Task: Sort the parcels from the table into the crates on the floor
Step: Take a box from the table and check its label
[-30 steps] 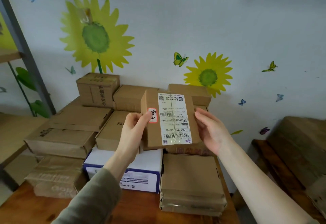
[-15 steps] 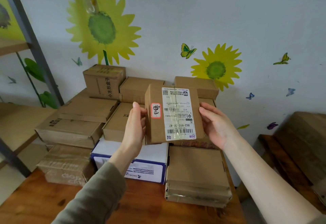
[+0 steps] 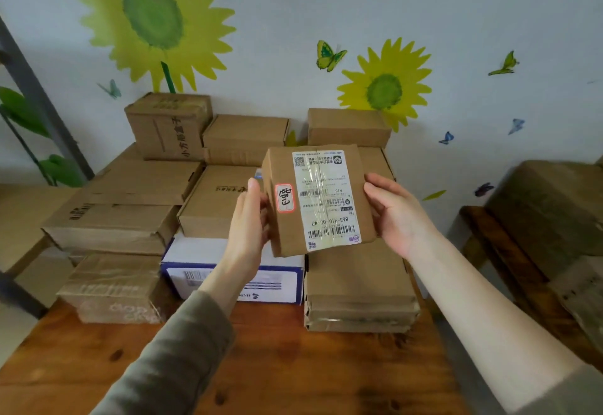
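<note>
- Parcel in the air: small brown cardboard parcel [image 3: 318, 200] held up above the wooden tabletop [image 3: 293, 365], tilted face-up toward the person, clear of the stacks below.
- Grip: left hand [image 3: 249, 222] clasps the left edge and right hand [image 3: 396, 215] the right edge. On each hand the thumb is at the front and the fingers wrap behind, so both are holding the parcel by its sides only, with nothing under it.
- Slip risk: glossy tape runs over the white printed shipping label [image 3: 326, 199]. If one hand lets go for the carry, the other could slide and the parcel could drop onto the stack of flat brown cardboard boxes [image 3: 359, 287] right beneath.
- Mis-sort risk: the red-bordered handwritten sticker [image 3: 285, 198] and the label both sit sideways or upside down to the person. A hasty read looks likely to send it to the wrong place.
- Crates: none in view, so the person must turn and lower the parcel out of sight of this spot. An elbow or sleeve could knock the white-and-blue carton [image 3: 235, 271] near the front edge.
- Toss risk: dropping it instead of placing it could dent a corner.
</note>
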Tool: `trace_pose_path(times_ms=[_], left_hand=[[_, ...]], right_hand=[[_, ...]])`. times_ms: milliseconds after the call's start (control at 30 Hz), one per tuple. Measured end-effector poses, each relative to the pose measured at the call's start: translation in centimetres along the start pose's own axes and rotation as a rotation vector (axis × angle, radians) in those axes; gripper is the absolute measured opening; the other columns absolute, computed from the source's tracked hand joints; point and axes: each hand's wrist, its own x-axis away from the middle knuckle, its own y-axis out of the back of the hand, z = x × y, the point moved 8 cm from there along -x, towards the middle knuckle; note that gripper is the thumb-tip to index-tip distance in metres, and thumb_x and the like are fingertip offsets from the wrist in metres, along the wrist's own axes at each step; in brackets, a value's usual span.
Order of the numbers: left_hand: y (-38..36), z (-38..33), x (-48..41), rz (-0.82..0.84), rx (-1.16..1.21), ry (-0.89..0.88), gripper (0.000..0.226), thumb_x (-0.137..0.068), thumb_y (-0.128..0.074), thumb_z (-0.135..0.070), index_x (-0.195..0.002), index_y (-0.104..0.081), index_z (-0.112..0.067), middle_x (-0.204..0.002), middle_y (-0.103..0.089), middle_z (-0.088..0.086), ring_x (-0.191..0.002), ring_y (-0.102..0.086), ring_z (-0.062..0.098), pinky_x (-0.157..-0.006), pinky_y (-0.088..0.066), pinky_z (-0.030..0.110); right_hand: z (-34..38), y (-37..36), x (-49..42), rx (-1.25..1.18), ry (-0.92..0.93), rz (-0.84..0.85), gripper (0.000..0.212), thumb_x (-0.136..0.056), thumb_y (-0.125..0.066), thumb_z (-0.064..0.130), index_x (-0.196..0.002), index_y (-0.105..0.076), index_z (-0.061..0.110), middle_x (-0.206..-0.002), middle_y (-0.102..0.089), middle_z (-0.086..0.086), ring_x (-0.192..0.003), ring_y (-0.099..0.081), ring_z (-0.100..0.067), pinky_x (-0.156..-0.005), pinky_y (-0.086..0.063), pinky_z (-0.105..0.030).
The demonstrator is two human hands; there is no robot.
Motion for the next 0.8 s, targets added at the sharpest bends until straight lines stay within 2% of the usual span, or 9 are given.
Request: trace_pose_path(times_ms=[67,167,200,300,367,433,567,667,800], left_hand=[[-0.5,0.5,0.2,0.035,-0.007,0.032,0.042,-0.099,-0.029,-0.046,-0.073,-0.043,-0.017,-0.075,-0.059,0.003,-0.067,-0.055,0.013,-0.068,-0.044,0.028],[-1.2,1.4,0.1,0.103,-0.005,0.107,0.042,-0.094,-0.035,-0.054,-0.087,-0.05,-0.016,-0.092,-0.065,0.007,-0.085,-0.063,0.019,-0.079,-0.051,0.034],[-1.4,1.6,0.2,0.135,-0.008,0.129,0.047,-0.089,-0.04,-0.059,-0.095,-0.052,-0.014,-0.097,-0.066,0.007,-0.092,-0.065,0.021,-0.083,-0.052,0.036],[-1.8,1.7,1.0,0.262,-0.061,0.172,0.086,-0.061,-0.055,-0.071,-0.122,-0.045,-0.011,-0.109,-0.065,0.01,-0.097,-0.066,0.025,-0.082,-0.055,0.042],[-1.6,2.0,1.7,0.354,-0.121,0.192,0.088,-0.059,-0.059,-0.065,-0.131,-0.037,-0.018,-0.11,-0.064,0.007,-0.098,-0.065,0.025,-0.084,-0.054,0.046],[-1.3,2.8,2.2,0.425,-0.139,0.224,0.075,-0.069,-0.061,-0.056,-0.133,-0.037,-0.024,-0.106,-0.066,0.004,-0.095,-0.066,0.024,-0.083,-0.054,0.047],[-0.5,5.2,3.6,0.507,-0.106,0.338,0.055,-0.082,-0.06,-0.044,-0.129,-0.044,-0.019,-0.105,-0.066,0.007,-0.094,-0.066,0.025,-0.084,-0.054,0.049],[-0.6,7.1,5.4,0.542,-0.074,0.422,0.053,-0.084,-0.06,-0.042,-0.129,-0.042,-0.019,-0.107,-0.064,0.007,-0.099,-0.063,0.027,-0.086,-0.052,0.048],[-1.4,9.5,8.0,0.561,-0.029,0.52,0.071,-0.074,-0.065,-0.05,-0.133,-0.043,-0.017,-0.114,-0.065,0.009,-0.103,-0.063,0.028,-0.09,-0.05,0.05]], right_hand=[[0.1,0.7,0.8,0.009,0.019,-0.043,0.02,-0.088,-0.058,0.004,-0.097,-0.063,0.021,-0.088,-0.069,-0.001,-0.073,-0.065,-0.011,-0.065,-0.05,-0.029],[0.9,1.7,2.0,-0.015,0.068,-0.115,0.02,-0.089,-0.056,0.001,-0.096,-0.063,0.017,-0.09,-0.068,-0.004,-0.077,-0.064,-0.014,-0.069,-0.052,-0.03],[1.2,1.9,2.5,-0.016,0.092,-0.144,0.02,-0.089,-0.056,0.0,-0.096,-0.063,0.017,-0.089,-0.068,-0.004,-0.077,-0.064,-0.014,-0.068,-0.052,-0.028],[1.4,2.2,4.3,0.054,0.162,-0.23,0.019,-0.089,-0.056,0.001,-0.095,-0.064,0.017,-0.092,-0.067,-0.002,-0.079,-0.063,-0.012,-0.065,-0.048,-0.024],[0.9,2.1,5.6,0.125,0.177,-0.283,0.018,-0.089,-0.057,0.002,-0.095,-0.064,0.017,-0.093,-0.067,-0.003,-0.083,-0.063,-0.014,-0.066,-0.048,-0.024],[0.2,2.1,7.1,0.177,0.188,-0.335,0.017,-0.089,-0.058,0.004,-0.094,-0.065,0.019,-0.096,-0.067,-0.004,-0.088,-0.064,-0.017,-0.069,-0.049,-0.025],[-2.0,3.4,10.8,0.238,0.211,-0.518,0.012,-0.089,-0.061,0.014,-0.095,-0.066,0.024,-0.103,-0.067,0.0,-0.097,-0.063,-0.015,-0.08,-0.05,-0.028],[-4.8,6.1,14.3,0.176,0.189,-0.716,0.015,-0.09,-0.061,0.026,-0.104,-0.064,0.023,-0.108,-0.065,0.002,-0.107,-0.059,-0.016,-0.097,-0.046,-0.034],[-9.5,9.0,19.1,-0.035,0.068,-0.821,0.034,-0.09,-0.057,0.038,-0.117,-0.057,0.016,-0.118,-0.063,-0.003,-0.11,-0.059,-0.02,-0.099,-0.045,-0.036]])
